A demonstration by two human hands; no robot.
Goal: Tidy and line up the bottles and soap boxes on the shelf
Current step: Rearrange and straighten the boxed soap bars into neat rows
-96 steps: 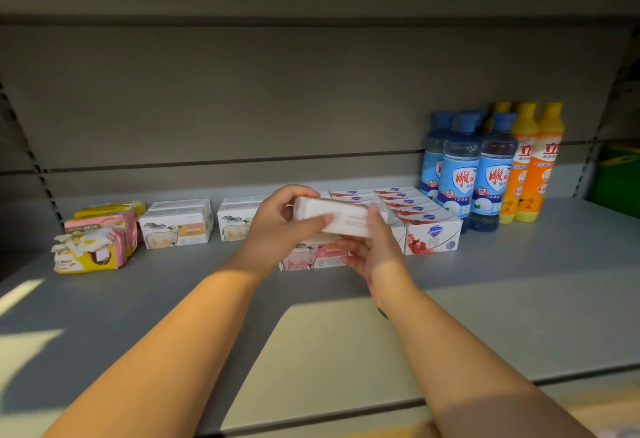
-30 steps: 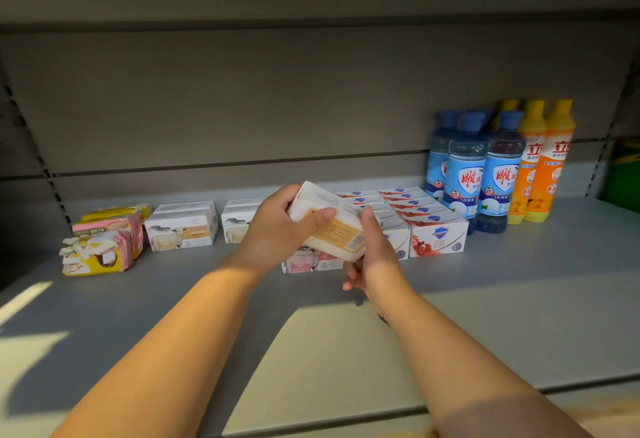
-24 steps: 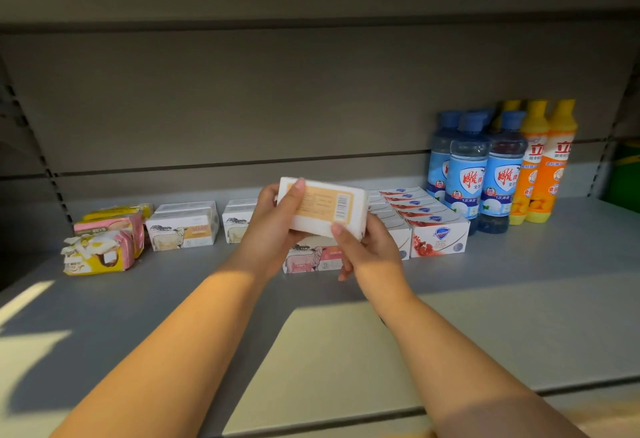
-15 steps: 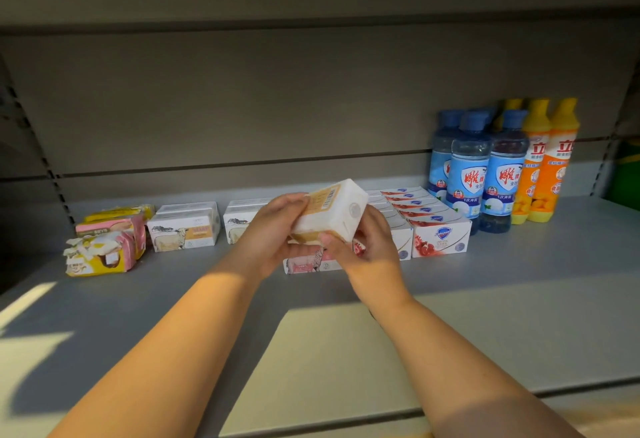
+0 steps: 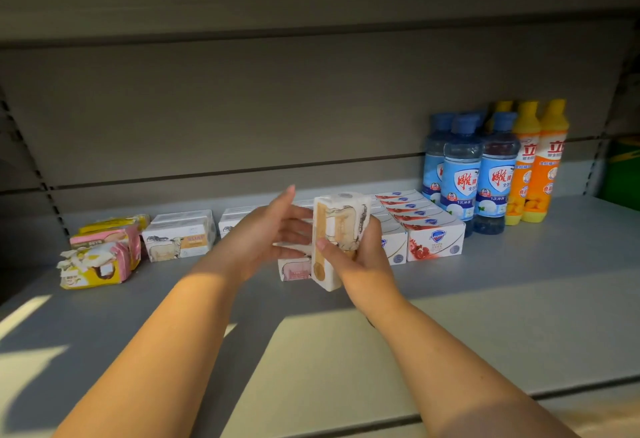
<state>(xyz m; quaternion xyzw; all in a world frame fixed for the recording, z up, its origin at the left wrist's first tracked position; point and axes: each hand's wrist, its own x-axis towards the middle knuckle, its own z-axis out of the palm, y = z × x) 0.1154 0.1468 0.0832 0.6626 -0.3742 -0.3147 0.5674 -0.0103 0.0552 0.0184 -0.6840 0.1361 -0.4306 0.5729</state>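
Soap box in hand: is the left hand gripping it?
No: the right hand alone holds the soap box on end, while the left hand is open beside it with its fingers spread.

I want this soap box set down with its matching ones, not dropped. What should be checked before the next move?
1. Grip: right hand holds the soap box, fingers wrapped around it: ok.
2. Left hand open beside the box, contact unclear: cannot tell.
3. Box orientation: stands on end, not flat like the shelved ones: not ok.
4. Matching sheep-print boxes sit to the left: ok.
5. Bare shelf in front for setting down: ok.
6. Room beside the matching boxes, hidden by the hands: cannot tell.
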